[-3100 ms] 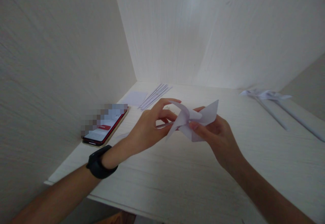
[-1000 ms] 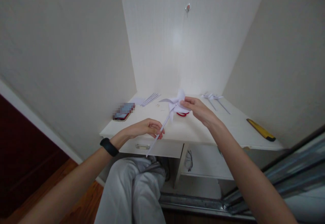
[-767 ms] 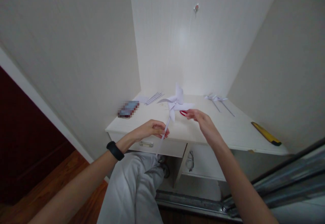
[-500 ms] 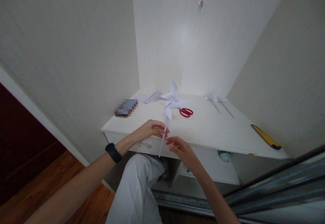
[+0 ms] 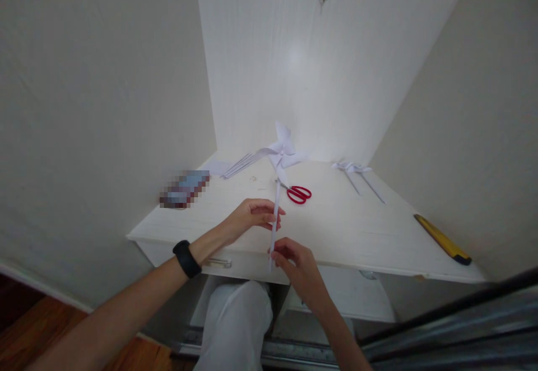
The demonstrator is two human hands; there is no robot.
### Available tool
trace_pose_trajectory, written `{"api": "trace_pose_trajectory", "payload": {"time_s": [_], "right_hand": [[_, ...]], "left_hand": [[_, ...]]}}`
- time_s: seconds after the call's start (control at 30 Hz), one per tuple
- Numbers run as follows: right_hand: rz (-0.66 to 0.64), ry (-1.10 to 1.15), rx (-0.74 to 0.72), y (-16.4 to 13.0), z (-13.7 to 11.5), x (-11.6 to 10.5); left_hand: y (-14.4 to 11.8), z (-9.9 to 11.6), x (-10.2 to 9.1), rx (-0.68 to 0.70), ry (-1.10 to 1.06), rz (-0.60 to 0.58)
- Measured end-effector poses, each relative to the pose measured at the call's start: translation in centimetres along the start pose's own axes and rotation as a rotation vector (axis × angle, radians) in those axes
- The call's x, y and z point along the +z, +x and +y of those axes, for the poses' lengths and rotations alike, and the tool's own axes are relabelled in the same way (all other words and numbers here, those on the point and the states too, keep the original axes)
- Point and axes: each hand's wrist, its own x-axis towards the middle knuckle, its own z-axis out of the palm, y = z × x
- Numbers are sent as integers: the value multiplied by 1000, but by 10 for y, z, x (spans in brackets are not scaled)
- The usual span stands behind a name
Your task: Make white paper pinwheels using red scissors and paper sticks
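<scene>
A pale, wood-grained alcove encloses a white counter (image 5: 357, 225) with a drawer in its front edge. Raised above it, near the middle, is a white paper pinwheel (image 5: 282, 155), its vanes away from the person and its stick (image 5: 277, 191) slanting down past the front edge. The left hand (image 5: 247, 214) pinches the stick partway down between thumb and fingers; the right hand (image 5: 297, 256) pinches it near the lower end. Working well here probably means a light grip, since the stick looks like rolled paper and could crease, with both hands in line so it does not bend. The vanes are best held clear of the red-handled scissors (image 5: 297, 193), which lie just behind the stick, and of the paper strips (image 5: 237, 166) at the left.
</scene>
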Motion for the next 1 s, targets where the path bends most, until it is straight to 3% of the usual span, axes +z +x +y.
{"api": "trace_pose_trajectory", "payload": {"time_s": [0.1,0.27,0.47,0.6,0.83,1.0], "right_hand": [[1,-6,-10,17,-3,-16],[11,-37,-56,56,8,-31],[-225,-61,-55,112,14,-52],[-40,-19,-131,148,3,-65],[-2,172,-328,206,-28,-42],[11,204,-381,225,-34,-29]], "left_hand": [[21,6,0,-1,6,-59],[53,9,-13,45,47,-26],[73,1,-44,69,94,59],[78,-9,-64,73,74,96],[95,-8,-80,134,85,183],[103,-6,-88,172,79,218]]}}
